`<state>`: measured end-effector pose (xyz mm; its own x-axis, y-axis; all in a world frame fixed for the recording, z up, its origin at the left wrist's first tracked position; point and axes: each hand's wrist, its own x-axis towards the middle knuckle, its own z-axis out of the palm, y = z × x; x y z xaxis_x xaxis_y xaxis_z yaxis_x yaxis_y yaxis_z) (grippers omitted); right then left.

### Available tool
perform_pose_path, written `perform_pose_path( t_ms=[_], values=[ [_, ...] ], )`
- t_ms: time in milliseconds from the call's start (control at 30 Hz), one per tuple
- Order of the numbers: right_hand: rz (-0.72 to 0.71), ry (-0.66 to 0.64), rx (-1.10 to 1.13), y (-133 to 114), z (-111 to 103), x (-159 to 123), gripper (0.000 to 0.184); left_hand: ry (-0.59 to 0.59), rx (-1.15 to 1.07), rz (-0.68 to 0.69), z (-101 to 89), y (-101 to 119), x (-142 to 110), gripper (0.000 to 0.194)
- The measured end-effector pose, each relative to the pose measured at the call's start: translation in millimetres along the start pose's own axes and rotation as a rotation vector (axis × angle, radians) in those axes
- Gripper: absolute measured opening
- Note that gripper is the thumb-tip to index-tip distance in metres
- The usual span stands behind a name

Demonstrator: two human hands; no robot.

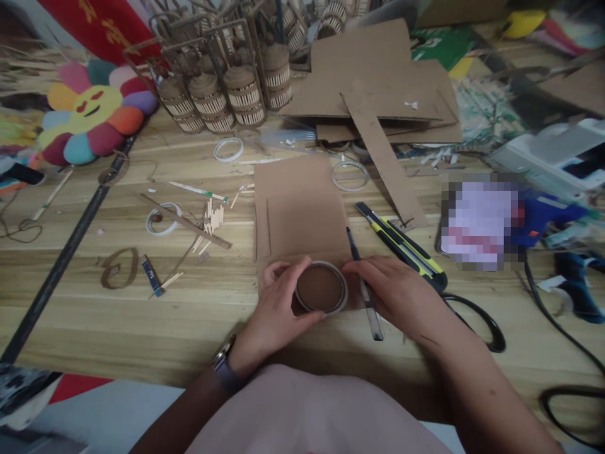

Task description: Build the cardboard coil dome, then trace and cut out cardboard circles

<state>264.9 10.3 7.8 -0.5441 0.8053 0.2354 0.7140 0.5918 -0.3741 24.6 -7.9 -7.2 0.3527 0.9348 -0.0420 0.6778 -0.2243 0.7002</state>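
The ring [345,290] is held at the near end of the card [302,195], gripped round its L side by thumb & fingers of the L hand [276,306], w/ a slim tool [371,314] apparently gripped in the R hand [401,293] beside it. No round cut is seen in the card's bare part, so work there is judged early; farther out, sticks [213,217], 3 pale rings [216,151] & a cutter [403,244] are left loose, & lanterns [244,94] are stood behind, apparently built.
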Motion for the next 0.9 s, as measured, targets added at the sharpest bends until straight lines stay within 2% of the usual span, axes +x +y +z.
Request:
perform_pose_path(
  t_ms=[133,267,433,600,733,900],
  values=[
    [0.029,0.041,0.040,1.8,-0.2,-3.5,0.040,0.015,0.019,0.008,1.6,0.0,1.5,0.086],
    [0.135,0.146,0.153,1.6,2.4,-8.5,0.044,0.012,0.042,0.033,2.3,-1.0,2.7,0.086],
    [0.319,0.213,0.241,-5.6,-4.6,-4.3,0.031,-0.003,0.046,0.092,3.2,0.3,3.5,0.087],
    [0.361,0.376,0.373,-8.1,-9.9,-1.1,0.024,0.019,0.018,0.111,3.0,1.7,4.0,0.085],
    [0.452,0.380,0.543,-9.6,-8.5,-0.8,0.024,0.010,0.028,0.103,2.9,-0.3,4.0,0.087],
    [0.593,0.382,0.654,-11.8,-5.7,2.6,0.024,-0.017,0.056,0.094,3.2,-1.7,4.6,0.089]
  ],
)
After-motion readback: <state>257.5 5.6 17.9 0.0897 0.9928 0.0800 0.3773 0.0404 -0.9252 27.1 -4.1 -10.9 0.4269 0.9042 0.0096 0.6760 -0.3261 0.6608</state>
